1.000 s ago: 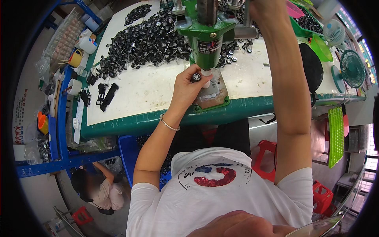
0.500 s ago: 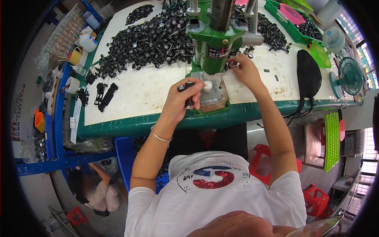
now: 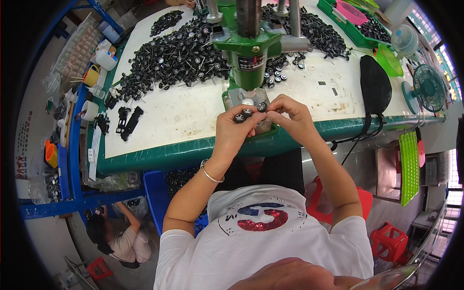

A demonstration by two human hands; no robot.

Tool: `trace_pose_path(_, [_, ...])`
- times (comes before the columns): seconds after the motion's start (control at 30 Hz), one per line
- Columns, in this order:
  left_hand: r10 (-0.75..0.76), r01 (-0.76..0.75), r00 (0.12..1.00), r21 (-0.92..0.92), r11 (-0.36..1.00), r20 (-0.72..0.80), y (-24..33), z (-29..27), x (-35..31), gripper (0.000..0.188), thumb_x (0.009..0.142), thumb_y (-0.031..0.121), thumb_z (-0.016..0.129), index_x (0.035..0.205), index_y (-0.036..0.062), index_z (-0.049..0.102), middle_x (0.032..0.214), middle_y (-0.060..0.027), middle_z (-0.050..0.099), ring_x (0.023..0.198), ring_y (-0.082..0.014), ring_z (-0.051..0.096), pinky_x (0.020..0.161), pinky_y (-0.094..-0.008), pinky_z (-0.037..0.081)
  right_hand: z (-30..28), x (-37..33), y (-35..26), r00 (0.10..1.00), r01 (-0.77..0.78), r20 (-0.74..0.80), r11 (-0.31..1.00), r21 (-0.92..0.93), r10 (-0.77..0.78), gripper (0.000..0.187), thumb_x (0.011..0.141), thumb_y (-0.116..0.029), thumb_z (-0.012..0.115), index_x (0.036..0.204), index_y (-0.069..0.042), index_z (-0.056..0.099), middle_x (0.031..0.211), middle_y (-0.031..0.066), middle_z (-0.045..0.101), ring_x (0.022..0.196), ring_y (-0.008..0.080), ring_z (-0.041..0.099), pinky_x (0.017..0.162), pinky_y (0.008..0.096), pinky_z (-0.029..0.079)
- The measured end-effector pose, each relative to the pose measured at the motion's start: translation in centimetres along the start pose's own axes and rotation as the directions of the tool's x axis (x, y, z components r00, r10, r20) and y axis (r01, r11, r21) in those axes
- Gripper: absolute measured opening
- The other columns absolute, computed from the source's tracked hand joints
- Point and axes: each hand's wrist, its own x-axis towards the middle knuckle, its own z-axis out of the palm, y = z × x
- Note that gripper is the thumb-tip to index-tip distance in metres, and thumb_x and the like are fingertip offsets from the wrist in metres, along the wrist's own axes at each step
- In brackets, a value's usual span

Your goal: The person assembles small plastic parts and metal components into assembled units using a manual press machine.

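In front of the green press (image 3: 249,77) my two hands meet, fingertips close together. My left hand (image 3: 231,133) is closed around small black toy wheels (image 3: 239,118) with silver hubs; two show at its fingers. My right hand (image 3: 296,123) pinches at another black wheel (image 3: 262,107), held up between the two hands. Any axle in the fingers is too small to make out. Just beyond the left fingertips, under the press head, sits a round white fixture (image 3: 247,102) on the metal base, partly hidden by my hands.
A large pile of black wheels on axles (image 3: 179,58) covers the table's far side, with several loose wheels (image 3: 277,75) right of the press. Black plastic parts (image 3: 129,123) lie at left. A black cloth item (image 3: 375,87), green bowl (image 3: 389,62) and fans (image 3: 429,91) stand right.
My right hand has come from the wheels beside the press back to my left hand, bringing a wheel. The left hand has turned slightly, and the view has shifted a little.
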Motion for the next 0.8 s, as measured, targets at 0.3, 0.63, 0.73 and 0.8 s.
trace_pose_path(0.3, [0.004, -0.006, 1.000, -0.263, 0.965, -0.009, 0.0, -0.5, 0.1, 0.017, 0.080, 0.003, 0.072, 0.096, 0.0009, 0.065, 0.077, -0.0052, 0.063, 0.060, -0.0084, 0.056, 0.046, -0.0195, 0.040, 0.5, 0.2, -0.7, 0.984, 0.159, 0.107, 0.976, -0.151, -0.143, 0.011, 0.084, -0.002, 0.065, 0.094, 0.001, 0.066, 0.083, 0.0045, 0.060, 0.073, 0.0114, 0.056, 0.065, 0.0237, 0.045])
trace_pose_path(0.63, [-0.014, 0.001, 0.999, -0.281, 0.960, -0.044, 0.8, -3.2, -0.3, 0.016, 0.083, 0.003, 0.067, 0.097, -0.0027, 0.064, 0.093, -0.0125, 0.069, 0.073, -0.0130, 0.063, 0.053, -0.0210, 0.043, -4.6, 5.5, 7.1, 0.951, -0.010, -0.197, 0.612, -0.790, -0.239, 0.019, 0.082, -0.012, 0.064, 0.099, -0.005, 0.068, 0.090, 0.0101, 0.061, 0.081, 0.0243, 0.059, 0.075, 0.0336, 0.047])
trace_pose_path(0.73, [0.015, -0.054, 0.991, -0.298, 0.953, -0.134, 1.1, -4.1, 0.0, 0.013, 0.082, 0.003, 0.069, 0.094, -0.0021, 0.066, 0.087, -0.0107, 0.069, 0.068, -0.0106, 0.061, 0.052, -0.0205, 0.042, -4.8, 5.4, 6.4, 0.967, -0.138, -0.248, 0.693, -0.708, -0.061, 0.020, 0.081, -0.012, 0.065, 0.100, -0.006, 0.067, 0.092, 0.0098, 0.061, 0.084, 0.0242, 0.059, 0.078, 0.0336, 0.047])
trace_pose_path(0.8, [0.024, -0.069, 0.987, -0.287, 0.955, -0.159, 0.8, -4.6, 0.5, 0.013, 0.081, 0.004, 0.070, 0.093, -0.0020, 0.067, 0.085, -0.0093, 0.068, 0.066, -0.0095, 0.058, 0.052, -0.0205, 0.041, -4.0, 4.8, 5.5, 0.970, -0.069, -0.228, 0.808, -0.586, -0.083, 0.021, 0.082, -0.010, 0.066, 0.102, -0.003, 0.066, 0.094, 0.0088, 0.063, 0.084, 0.0213, 0.060, 0.077, 0.0321, 0.047])
